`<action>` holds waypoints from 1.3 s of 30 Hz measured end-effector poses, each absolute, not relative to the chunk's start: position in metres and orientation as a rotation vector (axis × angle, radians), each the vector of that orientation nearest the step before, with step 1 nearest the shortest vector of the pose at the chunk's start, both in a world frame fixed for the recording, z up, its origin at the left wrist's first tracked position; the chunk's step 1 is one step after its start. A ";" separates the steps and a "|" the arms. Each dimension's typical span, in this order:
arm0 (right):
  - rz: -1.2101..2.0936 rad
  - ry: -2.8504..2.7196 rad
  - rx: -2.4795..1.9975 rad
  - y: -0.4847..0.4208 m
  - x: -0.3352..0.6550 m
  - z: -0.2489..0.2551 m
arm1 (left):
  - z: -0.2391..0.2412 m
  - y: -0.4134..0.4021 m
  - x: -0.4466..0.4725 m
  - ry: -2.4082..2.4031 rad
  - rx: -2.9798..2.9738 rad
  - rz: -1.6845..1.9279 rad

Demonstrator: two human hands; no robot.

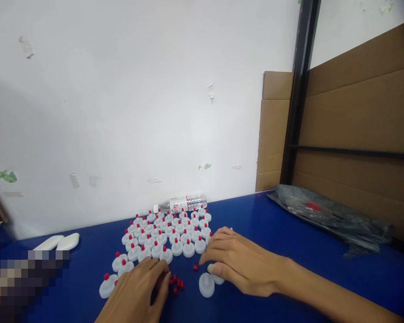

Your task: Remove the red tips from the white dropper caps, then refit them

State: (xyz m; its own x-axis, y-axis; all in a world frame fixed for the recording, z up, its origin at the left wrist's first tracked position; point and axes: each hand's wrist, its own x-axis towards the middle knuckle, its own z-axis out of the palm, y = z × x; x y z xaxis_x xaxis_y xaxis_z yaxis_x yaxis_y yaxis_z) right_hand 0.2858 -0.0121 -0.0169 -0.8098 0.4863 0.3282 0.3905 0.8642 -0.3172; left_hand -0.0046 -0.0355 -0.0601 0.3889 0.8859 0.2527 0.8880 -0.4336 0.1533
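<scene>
Several white caps with red tips (170, 231) stand in rows on the blue table (276, 233). My left hand (139, 291) lies low at the near edge, fingers curled down beside a small heap of loose red tips (177, 282). My right hand (237, 262) rests on the table to the right of the rows, fingers bent over a white cap (216, 273) under its thumb. Another plain white cap (206, 285) lies just in front of it. What, if anything, the left fingers pinch is hidden.
A clear plastic bottle (185, 203) lies on its side against the white wall behind the caps. A crumpled black plastic bag (333, 217) sits at the right, cardboard panels (357, 116) behind it. Two white oblong pieces (59, 242) lie at the left.
</scene>
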 end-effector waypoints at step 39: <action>0.066 -2.455 -0.811 0.005 0.296 -0.021 | -0.054 -0.041 -0.003 -1.365 -2.531 -0.878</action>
State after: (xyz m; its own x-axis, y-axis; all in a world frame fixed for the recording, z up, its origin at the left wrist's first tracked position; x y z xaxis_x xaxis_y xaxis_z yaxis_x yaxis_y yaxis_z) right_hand 0.2964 0.0049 -0.0210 -0.6680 0.5643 0.4852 0.5373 0.8168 -0.2101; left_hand -0.0027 -0.0411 -0.0535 0.4198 0.7214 0.5508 0.8001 -0.5807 0.1507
